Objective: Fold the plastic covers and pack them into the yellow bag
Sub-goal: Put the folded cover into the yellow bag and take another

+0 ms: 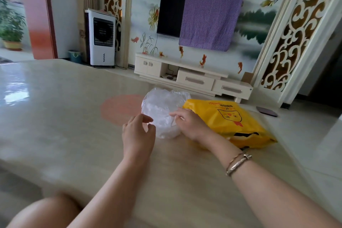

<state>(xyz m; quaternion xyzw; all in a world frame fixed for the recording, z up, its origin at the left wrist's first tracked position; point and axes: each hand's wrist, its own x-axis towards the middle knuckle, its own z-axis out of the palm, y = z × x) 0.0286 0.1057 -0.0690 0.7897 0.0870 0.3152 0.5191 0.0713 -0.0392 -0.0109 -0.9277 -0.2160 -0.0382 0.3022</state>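
A crumpled, translucent white plastic cover (162, 111) lies bunched on the glossy beige table (64, 116), just beside and touching the left edge of the flat yellow plastic bag with a cartoon cat face printed on it (231, 120). The bag sits to the right, its dark opening turned toward the person, probably so folded covers can be slid straight in without turning it.

The right hand (188, 124) rests on the right side of the cover, fingers bent over the film; it looks to be pinching or pinning the edge, likely to keep the slippery sheet from drifting, though the blur makes it hard to tell pinch from press. The right forearm, with two metal bangles (238, 163) at the wrist, crosses over the near corner of the bag. The left hand (137, 131) hovers at the cover's near-left edge with fingers loosely curled and thumb apart, holding nothing that can be seen, seemingly poised to catch the loose side and bring it over.

The cover is still a loose heap, so folding appears barely begun, and none of it is in the bag
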